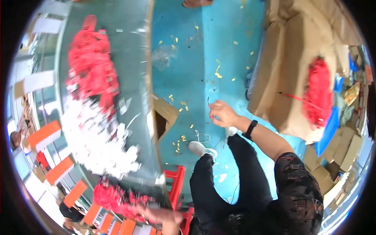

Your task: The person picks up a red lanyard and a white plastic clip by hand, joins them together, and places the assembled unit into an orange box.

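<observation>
My left hand (158, 215) is smeared by motion at the lower edge. It is over or beside a heap of red items with black bits (115, 199) on the green table (135, 74); its fingers are blurred. My right hand (223, 113), with a black wristband (250, 128), is raised over the blue floor. Its fingers curl together, with a spot of red near the fingertips; what they hold, if anything, is too small to name. A pile of white tags or labels (98, 141) lies on the table, with a larger red heap (92, 66) beyond it.
A cardboard box (166, 113) is beside the table edge, with a red plastic stool (176, 184) nearer. Yellow scraps (184, 138) litter the floor (188, 62). At right, brown paper covering (288, 70) bears another red bundle (319, 94); cardboard boxes (344, 145) stand beyond.
</observation>
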The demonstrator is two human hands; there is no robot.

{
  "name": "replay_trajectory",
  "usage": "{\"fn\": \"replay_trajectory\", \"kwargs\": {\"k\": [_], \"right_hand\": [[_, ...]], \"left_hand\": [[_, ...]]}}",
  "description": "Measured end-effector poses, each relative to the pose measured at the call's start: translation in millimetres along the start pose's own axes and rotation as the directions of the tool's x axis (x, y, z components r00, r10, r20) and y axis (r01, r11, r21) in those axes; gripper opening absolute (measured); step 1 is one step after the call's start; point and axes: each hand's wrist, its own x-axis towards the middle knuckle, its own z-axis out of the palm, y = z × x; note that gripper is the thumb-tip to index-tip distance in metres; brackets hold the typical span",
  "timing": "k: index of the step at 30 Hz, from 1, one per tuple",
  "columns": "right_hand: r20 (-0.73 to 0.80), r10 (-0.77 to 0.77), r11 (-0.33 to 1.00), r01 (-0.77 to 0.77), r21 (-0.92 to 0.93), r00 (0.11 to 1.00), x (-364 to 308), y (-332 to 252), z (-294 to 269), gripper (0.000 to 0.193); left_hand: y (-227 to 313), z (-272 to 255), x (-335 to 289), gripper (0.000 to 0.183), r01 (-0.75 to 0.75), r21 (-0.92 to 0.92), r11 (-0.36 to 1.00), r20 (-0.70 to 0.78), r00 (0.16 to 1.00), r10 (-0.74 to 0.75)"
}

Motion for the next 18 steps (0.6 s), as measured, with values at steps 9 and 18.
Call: {"fn": "replay_trajectory", "kwargs": {"k": [9, 18], "right_hand": [[0.406, -0.024, 1.000, 0.014, 0.027, 0.914, 89, -442, -240, 0.007], [0.650, 0.027, 0.999, -0.049, 0.016, 0.759, 134, -716, -286, 0.009]], "left_hand": [[109, -145, 103, 0.084, -0.187, -0.608, 0.772, 0.021, 0.968, 0.251], [94, -301, 90, 0.061, -0.155, -0.907, 0.391, -0.072, 0.973, 0.218]]}}
